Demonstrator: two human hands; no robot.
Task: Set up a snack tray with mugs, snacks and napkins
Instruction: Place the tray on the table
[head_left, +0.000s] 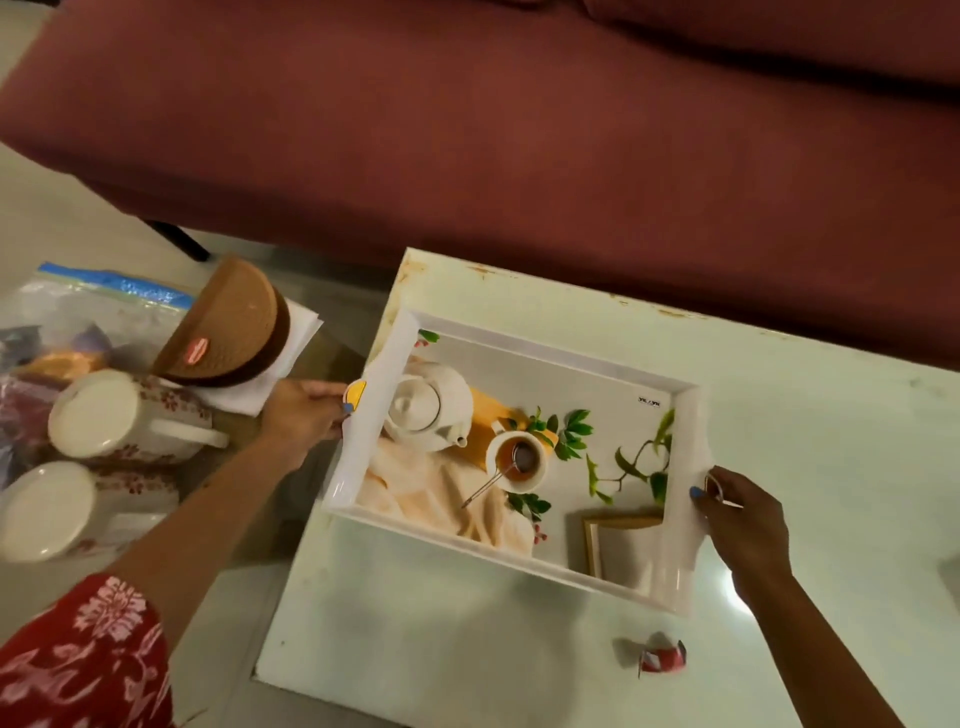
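Observation:
A white rectangular tray (524, 353), printed inside with a teapot, a cup and leaves, rests tilted on a pale green table (831, 441). My left hand (304, 413) grips its left rim and my right hand (743, 512) grips its right rim. Nothing real lies in the tray. On the floor to the left lie two white mugs with red flowers, the upper mug (119, 415) and the lower mug (67, 512), both on their sides. Beside them a brown snack container (228, 325) sits on folded white napkins (296, 338).
A clear zip bag (88, 312) of packets lies behind the mugs. A small red and white wrapper (662, 660) lies on the table near its front. A maroon sofa (519, 130) runs along the far side of the table.

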